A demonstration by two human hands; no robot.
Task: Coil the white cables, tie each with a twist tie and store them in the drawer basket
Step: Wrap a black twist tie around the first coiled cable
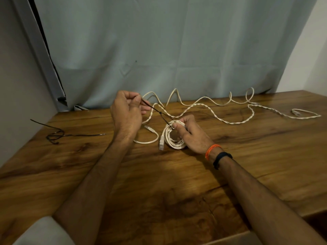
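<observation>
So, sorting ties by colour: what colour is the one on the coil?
Black twist tie, head view.

Cables and ties on table.
Coil [172, 137] lay flat, black tie [160, 114] drawn taut from its top. Uncoiled cable [230, 110] snaked behind. Spare ties [56, 135] lay far left.

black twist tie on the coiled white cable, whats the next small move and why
Probably twist the thin black twist tie tighter. The left hand pinches its raised end, stretched taut to the coiled white cable, which the right hand grips on the brown wooden table. Only one small knot shows midway.
</observation>
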